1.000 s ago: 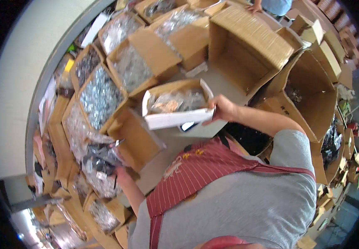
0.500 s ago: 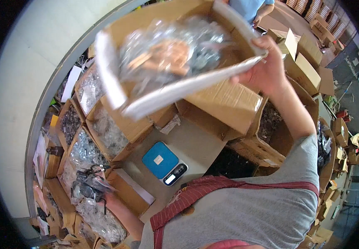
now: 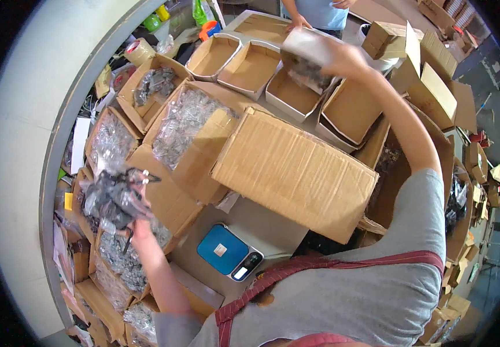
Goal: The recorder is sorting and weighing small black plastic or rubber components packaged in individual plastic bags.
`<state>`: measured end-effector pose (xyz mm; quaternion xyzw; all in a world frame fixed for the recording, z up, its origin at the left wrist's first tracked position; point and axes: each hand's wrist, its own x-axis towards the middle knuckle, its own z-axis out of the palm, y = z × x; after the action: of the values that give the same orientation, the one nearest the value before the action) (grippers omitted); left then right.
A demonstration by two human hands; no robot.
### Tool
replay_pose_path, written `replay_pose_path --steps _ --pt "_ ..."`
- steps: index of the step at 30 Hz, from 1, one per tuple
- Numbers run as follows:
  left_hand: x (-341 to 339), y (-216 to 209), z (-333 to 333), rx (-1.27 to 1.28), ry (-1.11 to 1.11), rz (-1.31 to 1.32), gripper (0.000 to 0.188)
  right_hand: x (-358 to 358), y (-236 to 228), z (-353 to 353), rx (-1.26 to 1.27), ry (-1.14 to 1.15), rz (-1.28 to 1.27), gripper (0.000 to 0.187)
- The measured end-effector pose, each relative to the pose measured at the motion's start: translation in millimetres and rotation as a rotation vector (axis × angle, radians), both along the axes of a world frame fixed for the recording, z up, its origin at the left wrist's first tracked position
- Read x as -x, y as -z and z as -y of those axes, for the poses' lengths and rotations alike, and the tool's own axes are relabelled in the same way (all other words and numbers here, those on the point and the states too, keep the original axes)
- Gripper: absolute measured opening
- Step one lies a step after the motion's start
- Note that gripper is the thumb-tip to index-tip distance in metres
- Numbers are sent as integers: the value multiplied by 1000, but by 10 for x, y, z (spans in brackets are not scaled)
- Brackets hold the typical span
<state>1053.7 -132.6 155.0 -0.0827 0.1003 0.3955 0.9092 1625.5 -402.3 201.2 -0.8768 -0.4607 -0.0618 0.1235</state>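
My right hand (image 3: 348,62), smeared by motion, is stretched to the far side and grips a white-edged cardboard box (image 3: 310,47). That box is tipped on edge above an open white-sided tray (image 3: 295,95); its contents are too blurred to make out. At the left, my left hand (image 3: 140,218) is closed around a bundle of dark parts in clear plastic bags (image 3: 114,199), with black strands dangling. The bundle hangs over cartons of bagged parts (image 3: 124,260). A blue-topped digital scale (image 3: 222,248) lies on the table between my arms.
A closed brown carton (image 3: 296,173) stands mid-table. Empty-looking trays (image 3: 250,66) line the back. Open cartons of clear bags (image 3: 186,118) crowd the left, and flapped boxes (image 3: 423,81) stand at right. A person in a blue shirt (image 3: 319,14) is across the table.
My right hand has carried the box away from me to the far row of trays and tipped it. My left hand has moved farther out and up with the bagged bundle.
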Motion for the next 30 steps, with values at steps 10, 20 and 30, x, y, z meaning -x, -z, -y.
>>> replay_pose_path --steps 10,20,30 --pt "-1637 -190 -462 -265 270 -153 43 26 34 -6 -241 -313 282 72" --pt "-3143 -155 -441 -511 442 -122 35 -46 210 869 -682 331 -81 76" --pt "-4256 378 -497 -493 428 -300 41 157 478 1848 -1222 436 -929 40"
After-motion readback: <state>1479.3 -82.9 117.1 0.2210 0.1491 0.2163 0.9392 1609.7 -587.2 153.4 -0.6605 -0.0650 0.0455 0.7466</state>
